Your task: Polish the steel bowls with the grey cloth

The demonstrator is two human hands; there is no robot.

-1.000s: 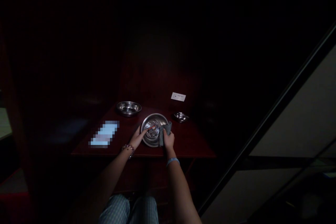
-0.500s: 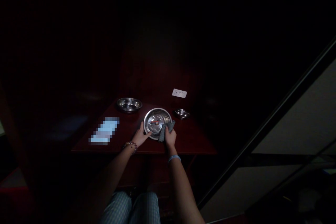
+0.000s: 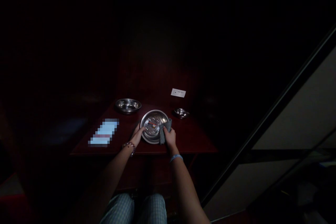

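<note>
A round stainless steel basin (image 3: 153, 118) with a label on its inner bottom is tilted toward me, between my two hands. My left hand (image 3: 137, 135) grips its left rim, thumb on the inside and fingers hidden behind. My right hand (image 3: 169, 137) is closed on a grey cloth (image 3: 165, 131), which is folded over the basin's right rim. Whether the basin's lower edge touches the table cannot be made out.
On the dark red table (image 3: 194, 136) a wider steel basin (image 3: 128, 106) stands at the back left and a small steel bowl (image 3: 181, 113) at the back right. A blurred-out bright rectangle (image 3: 104, 132) lies at left. A white socket plate (image 3: 178, 92) is on the wall behind.
The held basin has shifted slightly left and turned a little. My left hand has moved down along its rim, and the cloth in my right hand has moved slightly left and down.
</note>
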